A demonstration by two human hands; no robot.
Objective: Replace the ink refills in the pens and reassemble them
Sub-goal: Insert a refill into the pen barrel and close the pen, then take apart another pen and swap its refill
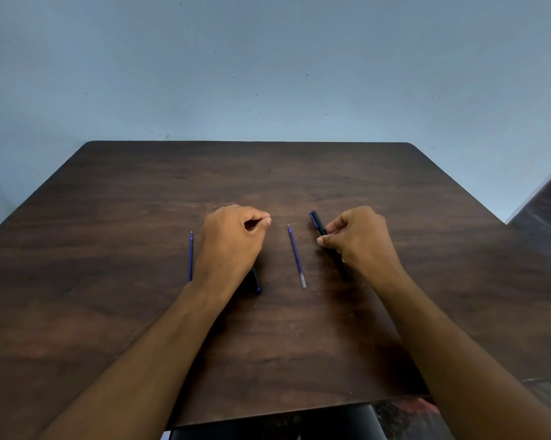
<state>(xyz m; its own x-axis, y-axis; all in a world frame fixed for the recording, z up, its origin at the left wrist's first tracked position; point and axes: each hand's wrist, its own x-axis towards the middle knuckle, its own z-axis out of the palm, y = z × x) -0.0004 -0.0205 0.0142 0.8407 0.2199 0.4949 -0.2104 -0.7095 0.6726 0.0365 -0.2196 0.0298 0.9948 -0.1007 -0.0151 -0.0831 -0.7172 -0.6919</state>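
Two blue ink refills lie on the dark wooden table (299, 344): one refill (190, 257) just left of my left hand, the other refill (296, 255) between my hands. My right hand (360, 239) grips a black pen with a blue cap (318, 223), cap end pointing away from me; its lower part is hidden under the hand. My left hand (233, 239) rests with fingers curled over a second black pen (256, 282). Only that pen's near end, with a blue tip, shows below the wrist. Whether the fingers actually grip it is hidden.
The table stands against a pale blue wall (268, 74). Its near edge runs just below my forearms, with a dark seat (268, 427) under it. Dark floor (544, 204) shows at the right.
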